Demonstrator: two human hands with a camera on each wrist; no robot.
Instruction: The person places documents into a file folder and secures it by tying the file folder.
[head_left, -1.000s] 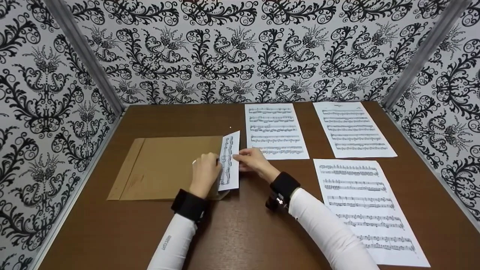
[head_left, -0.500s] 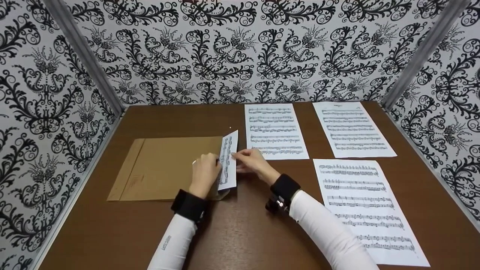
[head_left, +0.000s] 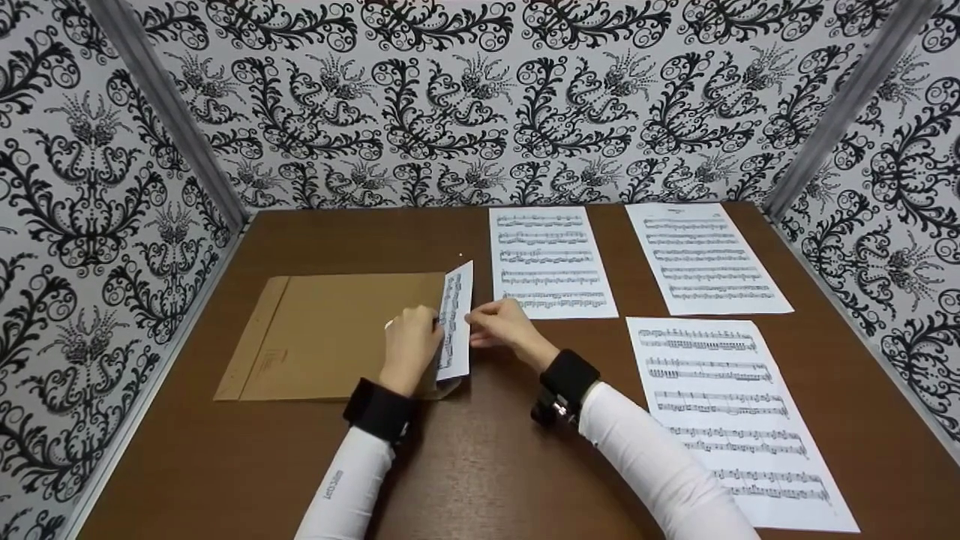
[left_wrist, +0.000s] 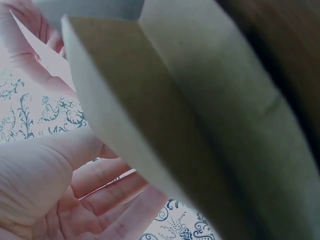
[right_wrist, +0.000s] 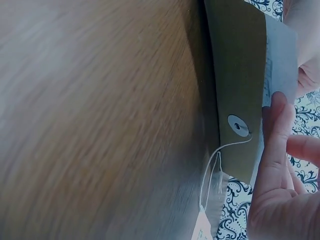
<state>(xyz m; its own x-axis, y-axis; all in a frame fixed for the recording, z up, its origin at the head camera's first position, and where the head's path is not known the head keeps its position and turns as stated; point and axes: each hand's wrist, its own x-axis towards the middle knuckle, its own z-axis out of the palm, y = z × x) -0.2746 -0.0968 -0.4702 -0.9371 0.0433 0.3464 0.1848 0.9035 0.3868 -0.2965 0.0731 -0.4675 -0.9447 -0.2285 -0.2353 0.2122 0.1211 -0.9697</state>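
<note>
A brown string-tie envelope (head_left: pixel 337 322) lies flat on the left half of the table, its mouth facing right. Out of that mouth sticks a narrow strip of a music sheet (head_left: pixel 456 330), tilted up from the tabletop. My left hand (head_left: pixel 409 337) pinches the upper layer of the envelope at the mouth; the left wrist view shows the envelope's gaping inside (left_wrist: pixel 175 100). With thumb and fingers, my right hand (head_left: pixel 510 326) pinches the sheet's right edge. In the right wrist view, the flap carries a white button (right_wrist: pixel 238 125) with a loose string (right_wrist: pixel 212 155).
To the right lie separate music sheets: one behind my right hand (head_left: pixel 551 255), one at the back right (head_left: pixel 705 259), and one at the front right (head_left: pixel 739 420), partly under the right sleeve. Patterned panels (head_left: pixel 480 97) enclose the table (head_left: pixel 480 465) at back and sides.
The music sheet has slid slightly left, so a narrower strip shows outside the envelope. My right hand has shifted a little left with it; my left hand has stayed in place.
</note>
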